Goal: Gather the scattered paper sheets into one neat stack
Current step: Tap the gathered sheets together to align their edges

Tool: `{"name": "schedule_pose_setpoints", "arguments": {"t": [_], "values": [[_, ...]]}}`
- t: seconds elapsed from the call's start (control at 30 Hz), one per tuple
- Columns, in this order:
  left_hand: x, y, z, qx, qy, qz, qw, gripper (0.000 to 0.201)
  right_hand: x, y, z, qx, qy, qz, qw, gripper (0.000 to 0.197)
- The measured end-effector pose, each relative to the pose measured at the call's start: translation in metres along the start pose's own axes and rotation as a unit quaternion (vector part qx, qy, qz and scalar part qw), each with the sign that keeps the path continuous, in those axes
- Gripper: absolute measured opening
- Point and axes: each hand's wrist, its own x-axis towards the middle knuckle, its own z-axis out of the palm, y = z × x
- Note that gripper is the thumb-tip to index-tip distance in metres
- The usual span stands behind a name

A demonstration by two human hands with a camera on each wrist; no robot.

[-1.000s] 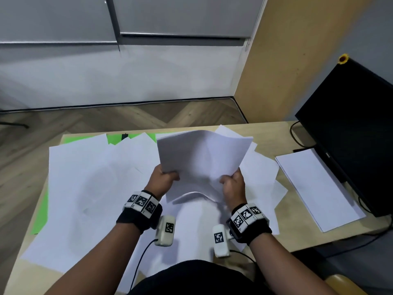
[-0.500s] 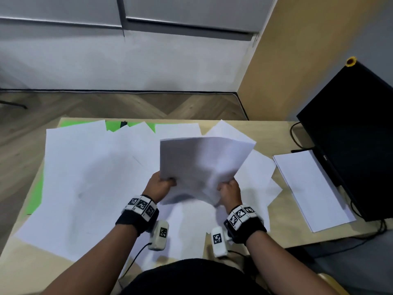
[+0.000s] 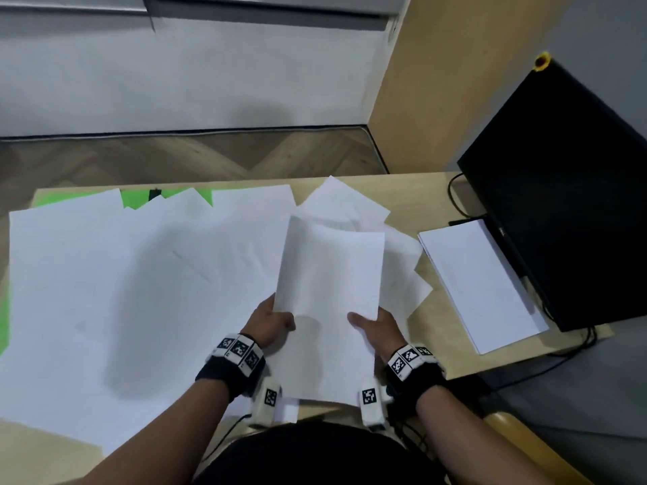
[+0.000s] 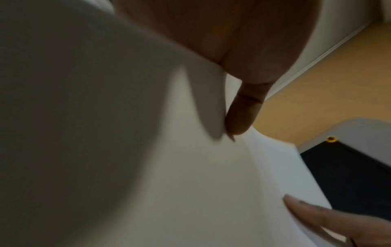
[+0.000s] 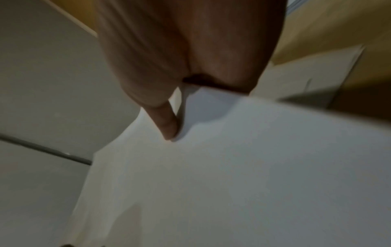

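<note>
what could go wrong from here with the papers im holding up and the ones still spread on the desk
1. The left hand and right hand pinch only the near edge of the held white paper sheets; the far end could flop or fan apart.
2. Setting them down may push the loose white sheets off the wooden desk's left edge, which they overhang.
3. The neat white stack by the black monitor could get nudged askew.
</note>
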Motion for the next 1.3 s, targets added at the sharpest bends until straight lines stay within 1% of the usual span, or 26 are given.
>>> {"name": "schedule_pose_setpoints", "arguments": {"t": [0.03, 0.1, 0.17, 0.2, 0.3, 0.33, 0.37, 0.4, 0.43, 0.47, 0.5, 0.57, 0.6, 0.67, 0.77, 0.8, 0.9, 0.97, 1.0, 1.03, 1.07, 1.1, 1.17, 1.2, 1.23, 1.3], "values": [[0.004, -0.003, 0.009, 0.031, -0.018, -0.012, 0.999, 0.047, 0.0, 0.001, -0.009, -0.036, 0.004, -0.002, 0.999, 0.019], [0.013, -0.009, 0.027, 0.115, -0.068, -0.043, 0.99, 0.052, 0.001, 0.002, -0.028, -0.084, 0.027, -0.005, 0.996, 0.027], [0.021, -0.015, 0.043, 0.188, -0.106, -0.069, 0.974, 0.042, 0.008, 0.004, -0.048, -0.118, 0.06, 0.002, 0.991, 0.03], [0.026, -0.019, 0.049, 0.215, -0.101, -0.068, 0.969, 0.034, 0.013, 0.005, -0.058, -0.129, 0.071, 0.008, 0.989, 0.029], [0.04, -0.019, 0.056, 0.244, -0.018, -0.025, 0.969, 0.019, 0.038, 0.012, -0.087, -0.131, 0.118, 0.025, 0.984, 0.02], [0.045, -0.017, 0.057, 0.258, 0.018, -0.005, 0.966, 0.015, 0.048, 0.015, -0.096, -0.128, 0.133, 0.032, 0.982, 0.017], [0.05, -0.014, 0.057, 0.292, 0.061, 0.018, 0.954, 0.013, 0.054, 0.015, -0.104, -0.127, 0.143, 0.039, 0.981, 0.016], [0.055, -0.011, 0.059, 0.34, 0.111, 0.042, 0.933, 0.017, 0.059, 0.014, -0.112, -0.132, 0.149, 0.046, 0.979, 0.016], [0.058, -0.009, 0.06, 0.388, 0.158, 0.057, 0.906, 0.032, 0.065, 0.014, -0.117, -0.139, 0.152, 0.047, 0.977, 0.015], [0.063, -0.008, 0.061, 0.423, 0.194, 0.056, 0.883, 0.051, 0.069, 0.011, -0.123, -0.146, 0.156, 0.046, 0.976, 0.014], [0.068, -0.005, 0.063, 0.443, 0.213, 0.044, 0.87, 0.07, 0.074, 0.009, -0.128, -0.151, 0.159, 0.042, 0.975, 0.01], [0.077, -0.004, 0.067, 0.481, 0.197, 0.007, 0.854, 0.1, 0.081, 0.004, -0.139, -0.162, 0.164, 0.033, 0.973, 0.007], [0.083, -0.006, 0.071, 0.504, 0.183, -0.006, 0.844, 0.108, 0.084, 0.001, -0.143, -0.172, 0.163, 0.033, 0.971, 0.008], [0.09, -0.009, 0.082, 0.535, 0.165, -0.006, 0.829, 0.115, 0.093, -0.005, -0.155, -0.197, 0.16, 0.026, 0.967, 0.013], [0.096, -0.008, 0.099, 0.555, 0.14, 0.028, 0.82, 0.116, 0.105, -0.014, -0.168, -0.199, 0.142, 0.024, 0.969, 0.017], [0.097, -0.007, 0.104, 0.564, 0.123, 0.04, 0.816, 0.116, 0.108, -0.017, -0.171, -0.198, 0.134, 0.027, 0.971, 0.016], [0.098, -0.005, 0.116, 0.589, 0.055, 0.075, 0.803, 0.113, 0.116, -0.017, -0.173, -0.207, 0.1, 0.031, 0.973, 0.023], [0.095, -0.003, 0.119, 0.579, 0.023, 0.095, 0.809, 0.107, 0.123, -0.012, -0.172, -0.215, 0.078, 0.038, 0.973, 0.018], [0.093, -0.003, 0.119, 0.566, 0.023, 0.099, 0.818, 0.103, 0.126, -0.011, -0.171, -0.224, 0.068, 0.041, 0.971, 0.014], [0.09, -0.004, 0.118, 0.551, 0.036, 0.102, 0.828, 0.099, 0.128, -0.009, -0.169, -0.227, 0.062, 0.043, 0.971, 0.012], [0.088, -0.006, 0.118, 0.531, 0.069, 0.1, 0.838, 0.096, 0.131, -0.008, -0.167, -0.232, 0.06, 0.042, 0.97, 0.013], [0.085, -0.008, 0.118, 0.509, 0.117, 0.089, 0.848, 0.094, 0.131, -0.009, -0.164, -0.234, 0.061, 0.039, 0.969, 0.016], [0.076, -0.008, 0.12, 0.437, 0.216, 0.034, 0.873, 0.088, 0.129, -0.011, -0.157, -0.238, 0.072, 0.032, 0.968, 0.019], [0.073, -0.006, 0.121, 0.4, 0.245, 0.005, 0.883, 0.082, 0.127, -0.012, -0.153, -0.231, 0.077, 0.029, 0.969, 0.016], [0.07, -0.004, 0.124, 0.379, 0.253, -0.02, 0.89, 0.075, 0.125, -0.012, -0.148, -0.221, 0.081, 0.017, 0.972, 0.012], [0.069, 0.003, 0.127, 0.372, 0.224, -0.05, 0.899, 0.063, 0.126, -0.01, -0.141, -0.218, 0.089, -0.009, 0.972, 0.011]]}}
